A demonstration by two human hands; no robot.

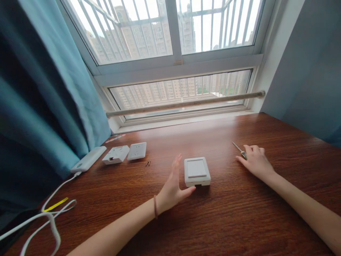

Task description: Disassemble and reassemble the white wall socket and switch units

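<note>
A white wall switch (197, 168) in a square box lies on the brown table, a notch showing in its near side. My left hand (172, 188) is open at its left, thumb and fingers spread, the thumb close to the near edge; whether it touches cannot be told. Farther right, my right hand (255, 161) rests low over the table, closed around the handle of a screwdriver (238, 147). The metal shaft points away and to the left. Part of the handle is hidden under the fingers.
On the left lie a white socket panel (137, 151), an open white mounting box (115, 155) and two small screws (148, 163). Beyond them are a white power bank (89, 160), white cable (60, 188) and a yellow strip (56, 204). A blue curtain (61, 71) hangs beside the window.
</note>
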